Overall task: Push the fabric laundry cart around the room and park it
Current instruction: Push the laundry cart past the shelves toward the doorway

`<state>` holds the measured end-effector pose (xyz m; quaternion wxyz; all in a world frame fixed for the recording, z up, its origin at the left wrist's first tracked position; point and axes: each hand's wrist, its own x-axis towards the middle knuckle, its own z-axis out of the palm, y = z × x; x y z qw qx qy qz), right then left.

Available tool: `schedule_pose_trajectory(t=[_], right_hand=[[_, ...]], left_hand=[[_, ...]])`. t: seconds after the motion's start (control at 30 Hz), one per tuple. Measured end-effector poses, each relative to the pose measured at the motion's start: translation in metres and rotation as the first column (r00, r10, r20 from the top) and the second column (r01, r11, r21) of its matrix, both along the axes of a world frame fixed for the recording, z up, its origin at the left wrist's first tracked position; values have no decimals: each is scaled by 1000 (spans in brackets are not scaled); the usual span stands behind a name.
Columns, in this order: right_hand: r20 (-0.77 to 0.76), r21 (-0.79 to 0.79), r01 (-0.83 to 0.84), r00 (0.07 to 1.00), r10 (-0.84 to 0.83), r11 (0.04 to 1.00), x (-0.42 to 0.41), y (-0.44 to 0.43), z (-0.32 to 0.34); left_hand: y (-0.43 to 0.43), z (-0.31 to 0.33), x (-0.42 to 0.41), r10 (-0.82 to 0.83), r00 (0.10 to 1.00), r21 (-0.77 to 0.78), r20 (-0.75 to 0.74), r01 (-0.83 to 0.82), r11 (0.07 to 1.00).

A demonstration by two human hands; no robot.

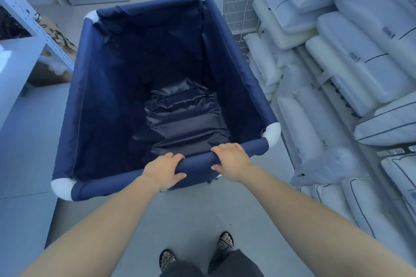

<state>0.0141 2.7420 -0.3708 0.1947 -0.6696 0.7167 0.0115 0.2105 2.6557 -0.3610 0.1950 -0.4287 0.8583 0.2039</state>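
A navy fabric laundry cart [94, 87] with white corner joints stands on the pale floor right in front of me. Its inside holds only a dark shiny fabric bundle [186, 119] at the bottom. My left hand [163, 170] grips the near padded top rail, fingers curled over it. My right hand [231, 159] grips the same rail a little to the right, close to the near right corner. Both arms reach forward, and my sandalled feet stand just behind the cart.
Stacks of white bagged pillows [351, 69] fill the right side, close to the cart's right wall. A white appliance with a grille [236, 0] stands beyond the cart's far right corner. A metal shelf unit [33, 24] and a cardboard box are at the left. Open floor lies behind me.
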Motion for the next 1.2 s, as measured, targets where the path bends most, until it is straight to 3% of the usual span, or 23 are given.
schedule_pose_trajectory(t=[0.13, 0.33, 0.53, 0.7, 0.97, 1.2], right_hand=[[-86, 8, 13, 996, -13, 1000, 10, 1, -4], [-164, 1, 86, 983, -85, 996, 35, 4, -10], [-183, -7, 129, 975, -128, 992, 77, 23, -13], [-141, -13, 173, 975, -173, 985, 119, 44, -21], [-49, -30, 195, 979, -197, 980, 157, 75, -28], [-131, 9, 166, 978, -163, 986, 153, 109, -26]], left_hand=[[-2, -4, 24, -14, 992, -75, 129, 24, 997], [2, -10, 42, -20, 994, -93, 106, 29, 995], [10, -8, 91, -33, 999, -49, -12, 32, 998], [14, -12, 161, 25, 994, -159, 108, -8, 987], [36, -12, 207, 8, 996, -144, 83, 4, 990], [77, -14, 211, 3, 999, -139, 47, 3, 990]])
